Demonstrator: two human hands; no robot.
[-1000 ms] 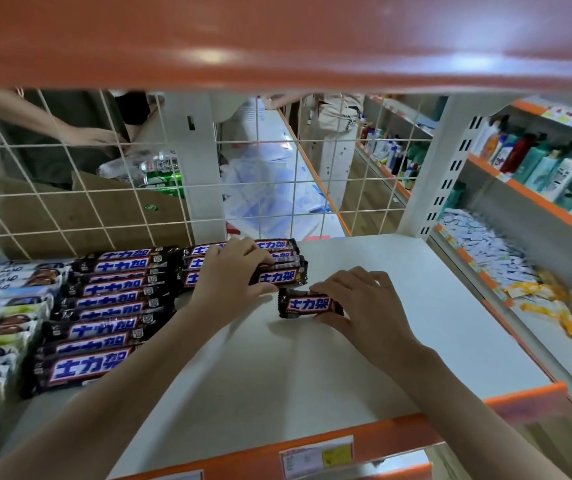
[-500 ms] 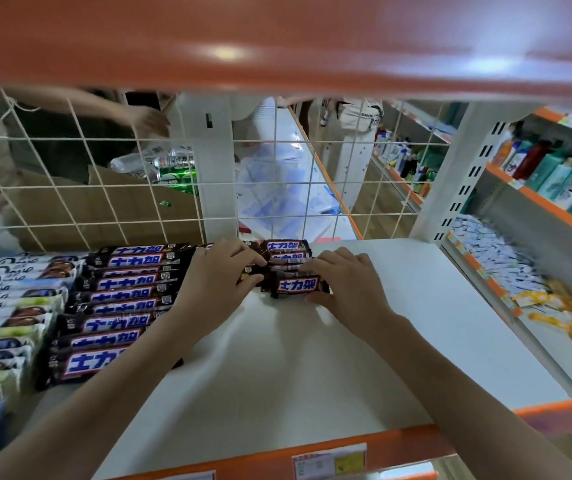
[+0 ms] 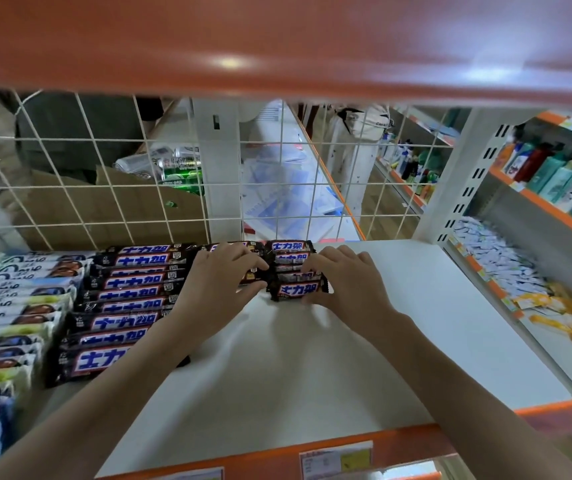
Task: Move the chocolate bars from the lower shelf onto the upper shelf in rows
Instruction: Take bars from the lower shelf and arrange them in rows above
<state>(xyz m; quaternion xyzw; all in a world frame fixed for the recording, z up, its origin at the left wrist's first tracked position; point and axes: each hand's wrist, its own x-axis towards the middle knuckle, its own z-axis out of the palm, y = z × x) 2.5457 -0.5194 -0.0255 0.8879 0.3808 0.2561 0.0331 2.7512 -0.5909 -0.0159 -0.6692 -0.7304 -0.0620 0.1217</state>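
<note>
Both hands have slid the near dark-wrapped chocolate bar (image 3: pixel 299 289) farther back, against the short row; right hand (image 3: pixel 348 284) pinches it, left hand (image 3: pixel 220 278) lies flat on the bars, and most of the white shelf (image 3: pixel 312 368) is bare.

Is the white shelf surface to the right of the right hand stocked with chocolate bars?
No. Right of the right hand the white shelf lies bare; the chocolate bars sit in rows on its left part.
</note>
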